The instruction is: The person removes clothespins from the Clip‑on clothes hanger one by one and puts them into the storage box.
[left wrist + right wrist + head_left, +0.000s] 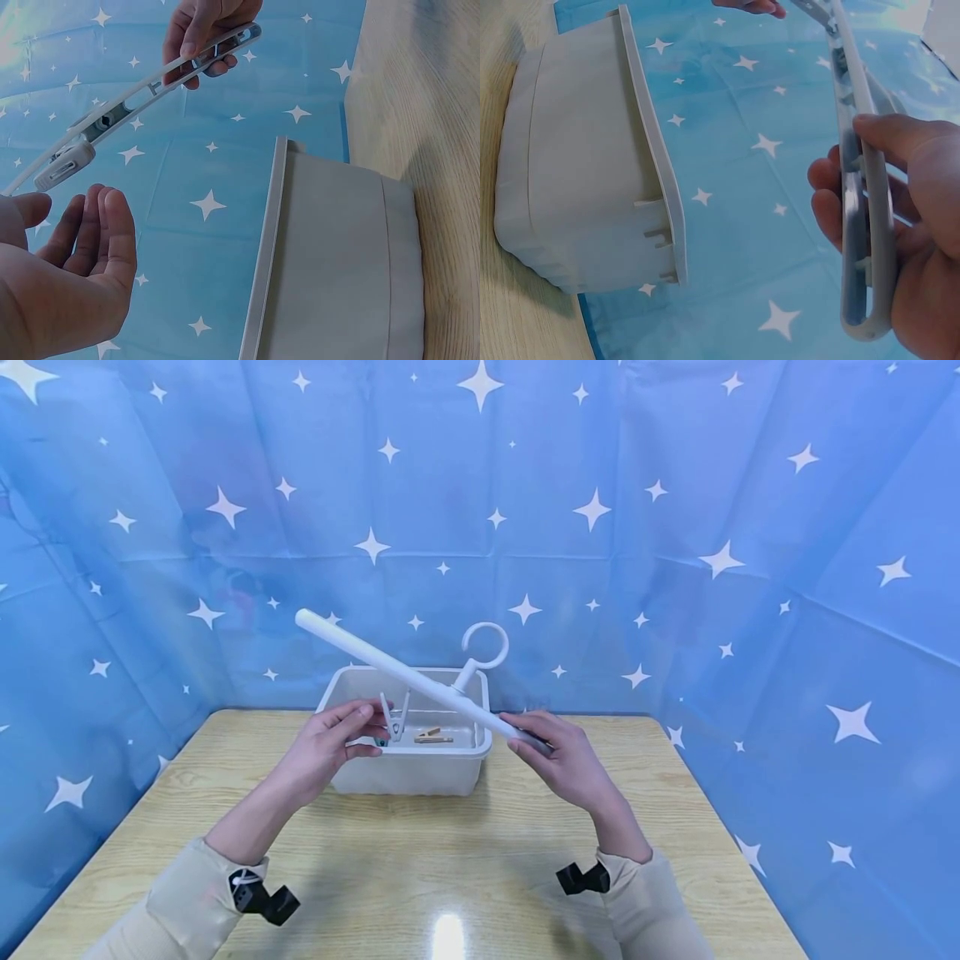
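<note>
A white clip hanger (390,667) with a round hook (486,645) is held tilted above a tub, its left end higher. My right hand (562,758) grips its lower right end, thumb on one side and fingers on the other in the right wrist view. A pale clip (66,165) sits on the hanger's bar. My left hand (82,262) is just below that clip with bent, spread fingers, and a gap shows between fingers and clip. The left thumb is close to the bar; whether it touches cannot be told.
The off-white plastic tub (408,774) stands on the wooden table (420,860), near its back edge. Inside lie wooden clothespins (433,739) and a small teal thing (381,742), partly hidden by the left hand. A blue star-patterned curtain (562,460) surrounds the table's back and sides.
</note>
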Motion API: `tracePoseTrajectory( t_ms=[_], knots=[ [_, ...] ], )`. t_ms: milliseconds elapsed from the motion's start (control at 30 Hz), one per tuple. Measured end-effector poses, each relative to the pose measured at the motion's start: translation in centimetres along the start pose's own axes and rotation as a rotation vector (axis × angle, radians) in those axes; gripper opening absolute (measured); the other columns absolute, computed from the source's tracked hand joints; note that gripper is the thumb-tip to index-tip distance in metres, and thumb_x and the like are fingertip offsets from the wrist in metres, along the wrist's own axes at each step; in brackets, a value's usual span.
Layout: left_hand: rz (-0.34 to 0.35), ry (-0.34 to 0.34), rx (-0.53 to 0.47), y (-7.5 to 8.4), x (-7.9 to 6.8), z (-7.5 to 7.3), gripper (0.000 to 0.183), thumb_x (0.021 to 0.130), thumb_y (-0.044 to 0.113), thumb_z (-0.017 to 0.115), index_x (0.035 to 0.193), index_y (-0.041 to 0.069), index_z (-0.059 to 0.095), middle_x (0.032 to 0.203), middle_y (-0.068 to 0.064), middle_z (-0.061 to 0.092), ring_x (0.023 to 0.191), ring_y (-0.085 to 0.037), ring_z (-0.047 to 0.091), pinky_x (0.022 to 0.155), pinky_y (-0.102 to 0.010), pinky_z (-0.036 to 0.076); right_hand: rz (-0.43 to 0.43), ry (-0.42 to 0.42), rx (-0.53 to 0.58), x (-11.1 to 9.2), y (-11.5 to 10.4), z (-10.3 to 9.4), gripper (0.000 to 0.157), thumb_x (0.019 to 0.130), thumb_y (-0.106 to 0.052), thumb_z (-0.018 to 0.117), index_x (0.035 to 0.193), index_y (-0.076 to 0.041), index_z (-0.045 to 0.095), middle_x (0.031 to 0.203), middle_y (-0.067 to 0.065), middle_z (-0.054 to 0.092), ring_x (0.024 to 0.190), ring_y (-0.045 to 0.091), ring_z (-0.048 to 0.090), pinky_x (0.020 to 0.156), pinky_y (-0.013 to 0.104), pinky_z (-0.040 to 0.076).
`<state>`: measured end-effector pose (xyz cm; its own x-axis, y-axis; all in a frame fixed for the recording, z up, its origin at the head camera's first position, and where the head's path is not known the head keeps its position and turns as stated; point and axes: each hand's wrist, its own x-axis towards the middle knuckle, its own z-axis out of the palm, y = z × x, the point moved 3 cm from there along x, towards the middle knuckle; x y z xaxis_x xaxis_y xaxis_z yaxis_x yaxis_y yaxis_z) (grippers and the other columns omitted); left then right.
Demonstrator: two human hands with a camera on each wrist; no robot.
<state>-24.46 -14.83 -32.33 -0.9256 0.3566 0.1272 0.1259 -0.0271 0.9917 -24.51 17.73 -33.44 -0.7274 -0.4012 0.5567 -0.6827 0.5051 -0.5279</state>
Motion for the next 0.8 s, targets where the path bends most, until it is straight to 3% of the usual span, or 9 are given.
tracePoseTrajectory(
  t_ms=[267,433,600,800],
  knots=[
    [0.008,-0.031,-0.023,0.2,-0.1,0.3,0.043,0.106,0.035,0.049,0.133,0.004,0.059,0.115,0.002,0.063,0.104,-0.01,0.064,0.087,-0.029,0.057,0.003,-0.001,0.002,-0.1,0.0,0.0,0.038,0.096,-0.021,0.068,0.134,-0.017,0.065,0.113,-0.004,0.068,0.078,0.01,0.051,0.064,0.025,0.044],
    [0.025,-0.09,-0.048,0.2,-0.1,0.7,0.04,0.107,0.034,0.047,0.133,0.007,0.061,0.12,0.005,0.066,0.108,-0.009,0.065,0.089,-0.029,0.057,0.009,-0.007,0.01,-0.1,-0.2,0.0,0.038,0.096,-0.021,0.067,0.134,-0.017,0.065,0.112,-0.004,0.068,0.076,0.01,0.05,0.063,0.025,0.044],
    [0.038,-0.162,-0.105,0.2,-0.1,1.0,0.041,0.109,0.03,0.042,0.135,0.003,0.058,0.119,0.007,0.072,0.112,-0.008,0.066,0.089,-0.03,0.057,0.006,-0.009,0.019,0.0,-0.2,0.0,0.038,0.096,-0.021,0.067,0.135,-0.021,0.065,0.111,-0.004,0.068,0.075,0.009,0.05,0.063,0.025,0.044],
    [0.024,-0.182,-0.128,0.1,-0.3,1.2,0.041,0.109,0.031,0.041,0.138,0.006,0.056,0.122,0.007,0.072,0.115,-0.011,0.067,0.089,-0.029,0.057,0.012,-0.03,0.031,-0.1,-0.2,0.2,0.039,0.097,-0.021,0.066,0.136,-0.022,0.064,0.111,-0.004,0.068,0.077,0.01,0.051,0.063,0.025,0.045]
  ],
)
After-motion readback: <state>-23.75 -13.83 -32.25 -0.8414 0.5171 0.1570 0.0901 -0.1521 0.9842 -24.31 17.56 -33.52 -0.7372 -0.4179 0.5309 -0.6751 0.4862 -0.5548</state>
